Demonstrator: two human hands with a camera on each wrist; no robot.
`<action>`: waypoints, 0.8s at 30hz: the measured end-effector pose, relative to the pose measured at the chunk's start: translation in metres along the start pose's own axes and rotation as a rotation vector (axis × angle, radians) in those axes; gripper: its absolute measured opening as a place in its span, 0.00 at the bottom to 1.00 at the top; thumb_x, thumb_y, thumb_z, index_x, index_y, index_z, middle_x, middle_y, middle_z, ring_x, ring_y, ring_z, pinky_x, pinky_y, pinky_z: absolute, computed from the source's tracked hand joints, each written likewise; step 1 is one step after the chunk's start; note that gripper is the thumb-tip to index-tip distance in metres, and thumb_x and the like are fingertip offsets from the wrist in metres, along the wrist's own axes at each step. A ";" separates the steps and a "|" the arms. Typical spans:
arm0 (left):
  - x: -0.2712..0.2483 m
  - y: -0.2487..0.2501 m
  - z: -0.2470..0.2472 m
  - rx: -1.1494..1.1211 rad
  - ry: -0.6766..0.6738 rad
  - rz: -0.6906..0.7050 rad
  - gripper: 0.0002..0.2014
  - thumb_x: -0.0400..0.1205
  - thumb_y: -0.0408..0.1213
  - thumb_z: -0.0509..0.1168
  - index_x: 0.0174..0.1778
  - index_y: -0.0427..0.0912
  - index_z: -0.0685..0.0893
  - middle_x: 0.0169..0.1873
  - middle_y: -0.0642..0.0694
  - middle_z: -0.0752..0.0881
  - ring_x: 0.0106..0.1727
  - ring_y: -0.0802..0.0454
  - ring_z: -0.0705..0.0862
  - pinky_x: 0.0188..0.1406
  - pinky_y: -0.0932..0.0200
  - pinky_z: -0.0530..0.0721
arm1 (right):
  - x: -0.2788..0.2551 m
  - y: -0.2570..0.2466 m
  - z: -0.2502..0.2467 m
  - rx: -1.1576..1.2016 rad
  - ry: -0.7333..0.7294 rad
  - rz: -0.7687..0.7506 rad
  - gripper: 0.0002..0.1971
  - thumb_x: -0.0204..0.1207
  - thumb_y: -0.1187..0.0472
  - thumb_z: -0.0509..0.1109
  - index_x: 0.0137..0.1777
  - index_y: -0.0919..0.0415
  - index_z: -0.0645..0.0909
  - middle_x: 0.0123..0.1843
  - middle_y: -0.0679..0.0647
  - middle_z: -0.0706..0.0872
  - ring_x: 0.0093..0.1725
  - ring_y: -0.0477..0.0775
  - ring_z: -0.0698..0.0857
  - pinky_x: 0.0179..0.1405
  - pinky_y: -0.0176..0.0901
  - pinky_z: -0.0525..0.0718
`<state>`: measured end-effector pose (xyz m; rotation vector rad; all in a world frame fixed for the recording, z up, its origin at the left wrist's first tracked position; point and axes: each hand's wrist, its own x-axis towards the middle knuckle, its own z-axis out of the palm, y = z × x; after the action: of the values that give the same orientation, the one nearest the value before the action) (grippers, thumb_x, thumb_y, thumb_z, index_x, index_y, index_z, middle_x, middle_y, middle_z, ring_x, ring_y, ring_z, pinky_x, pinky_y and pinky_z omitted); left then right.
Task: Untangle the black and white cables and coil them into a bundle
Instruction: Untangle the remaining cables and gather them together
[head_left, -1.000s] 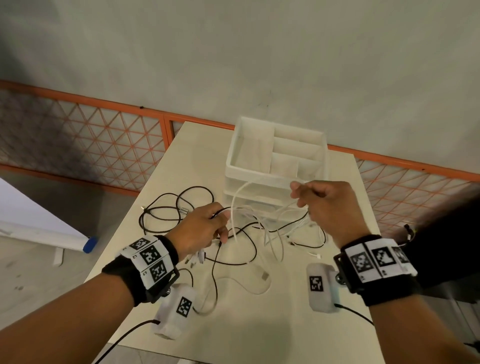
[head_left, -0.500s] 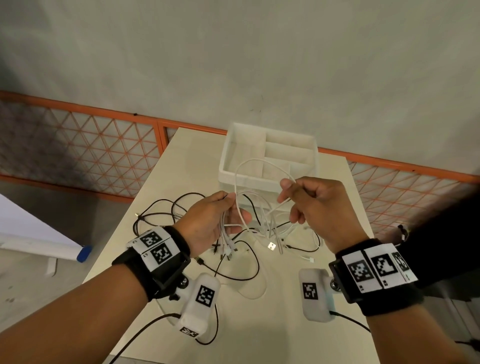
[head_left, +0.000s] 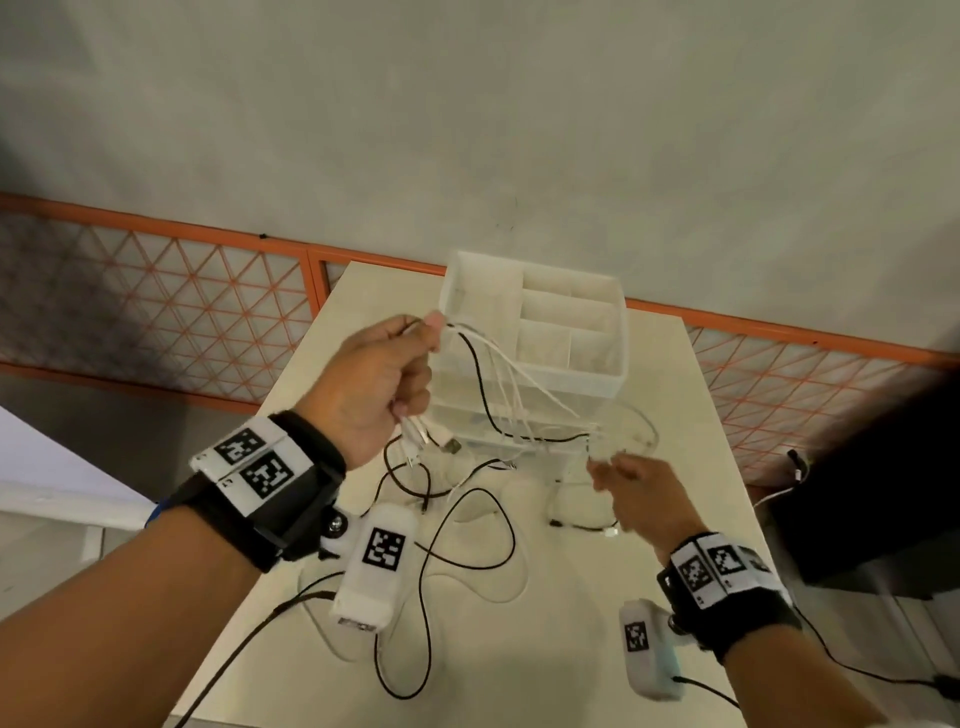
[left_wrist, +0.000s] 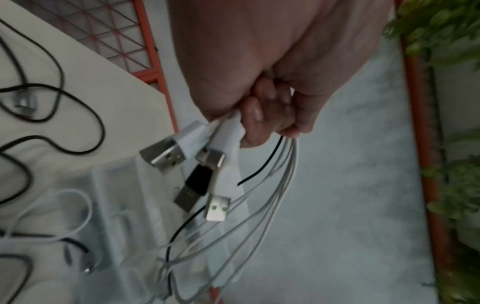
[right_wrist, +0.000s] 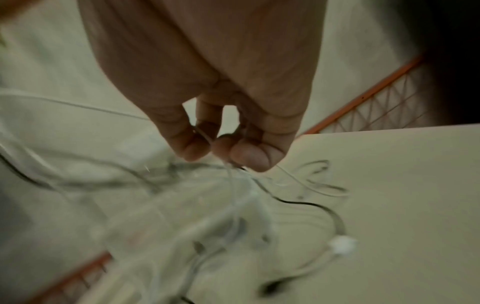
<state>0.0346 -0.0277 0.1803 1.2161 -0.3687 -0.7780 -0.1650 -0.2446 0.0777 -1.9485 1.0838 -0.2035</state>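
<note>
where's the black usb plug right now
In the left wrist view the black USB plug hangs just below the left hand, among the white plugs that hand grips, above the white organizer.

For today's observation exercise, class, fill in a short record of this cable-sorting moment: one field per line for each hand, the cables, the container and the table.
left hand: left hand raised, fist gripping a bunch of cable ends, USB plugs hanging below it
right hand: right hand lower, pinching thin white strands; blurred
cables: white cables and one black cable stretch between the hands; other black loops lie on the table
container: white divided organizer behind the hands
table: cream table
coiling: not yet done
</note>
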 end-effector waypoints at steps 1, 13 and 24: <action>0.001 0.008 -0.001 -0.010 0.004 0.035 0.11 0.84 0.42 0.67 0.36 0.45 0.80 0.26 0.51 0.61 0.23 0.56 0.58 0.17 0.65 0.63 | 0.003 0.014 0.002 -0.141 -0.010 0.080 0.18 0.80 0.51 0.70 0.30 0.59 0.81 0.27 0.52 0.81 0.32 0.59 0.82 0.42 0.52 0.83; 0.007 -0.027 -0.011 0.459 0.235 -0.009 0.15 0.84 0.48 0.66 0.38 0.40 0.86 0.24 0.45 0.62 0.21 0.51 0.60 0.22 0.60 0.66 | -0.007 -0.082 -0.068 0.296 0.363 -0.506 0.20 0.88 0.42 0.57 0.48 0.54 0.83 0.49 0.49 0.89 0.34 0.56 0.85 0.33 0.49 0.84; 0.013 -0.031 -0.020 0.418 0.289 -0.050 0.14 0.85 0.43 0.66 0.39 0.37 0.86 0.27 0.47 0.74 0.20 0.54 0.64 0.17 0.63 0.64 | -0.007 -0.096 -0.060 0.160 0.494 -0.772 0.09 0.89 0.42 0.55 0.61 0.33 0.75 0.79 0.50 0.73 0.60 0.64 0.85 0.48 0.58 0.84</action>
<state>0.0462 -0.0270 0.1426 1.7123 -0.2694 -0.5690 -0.1411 -0.2532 0.1885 -2.1301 0.5143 -1.1998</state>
